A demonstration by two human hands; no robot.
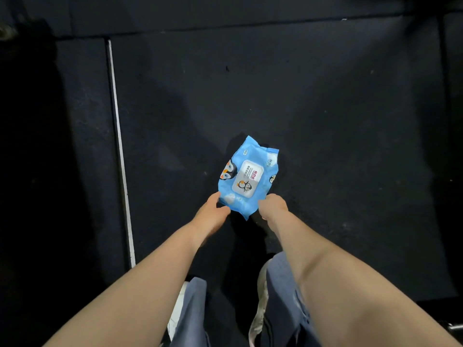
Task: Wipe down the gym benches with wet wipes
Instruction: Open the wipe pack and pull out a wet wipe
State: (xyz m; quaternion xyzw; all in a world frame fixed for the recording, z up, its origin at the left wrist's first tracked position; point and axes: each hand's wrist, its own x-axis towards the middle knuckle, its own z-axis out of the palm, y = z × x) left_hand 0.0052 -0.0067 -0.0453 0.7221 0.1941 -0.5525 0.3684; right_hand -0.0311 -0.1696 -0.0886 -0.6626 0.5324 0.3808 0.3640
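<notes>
**Down on the dark floor mat: fetching the wipes**

Both hands meet the near end of the blue wet-wipe pack. The left hand touches its corner, fingers fairly straight; the right hand curls at the edge, its hold hidden. Next, probably, lifting the white flap.

The fingertips of the left hand and right hand are hidden under the near end of the wet-wipes pack, so neither grip can be judged. The small print on the pack's lid label, beyond both hands, is unreadable.
</notes>
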